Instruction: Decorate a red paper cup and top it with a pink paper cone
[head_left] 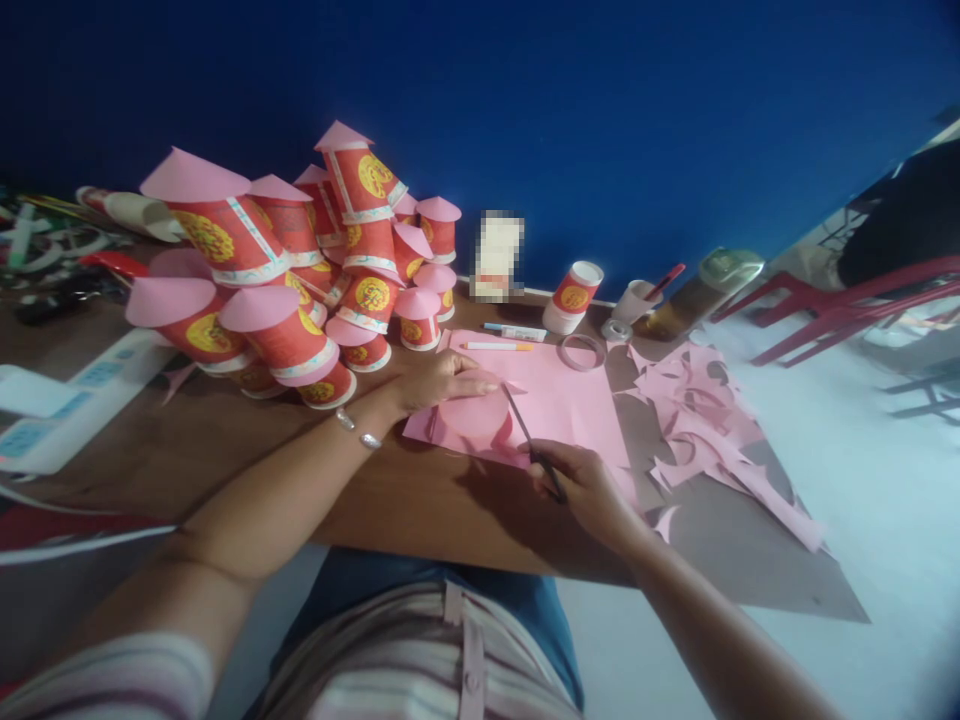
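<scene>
My left hand (439,382) is closed on a round piece of pink paper (474,420), pinching it along its top edge. In my right hand (577,482) is a pair of scissors (520,412), its blades pointing up and left to the edge of the paper beside my left fingertips. A narrow pink strip (514,387) sticks out near the blade tips. Beneath both hands lies a larger pink sheet (581,405) on the brown table (450,515).
Red paper cups (371,295) with pink cone tops are stacked at left, near a power strip (82,400). Behind the sheet are a marker (498,346), a tape roll (581,352) and a cup (574,298). Pink scraps (701,420) cover the right; a red chair (840,295) stands beyond.
</scene>
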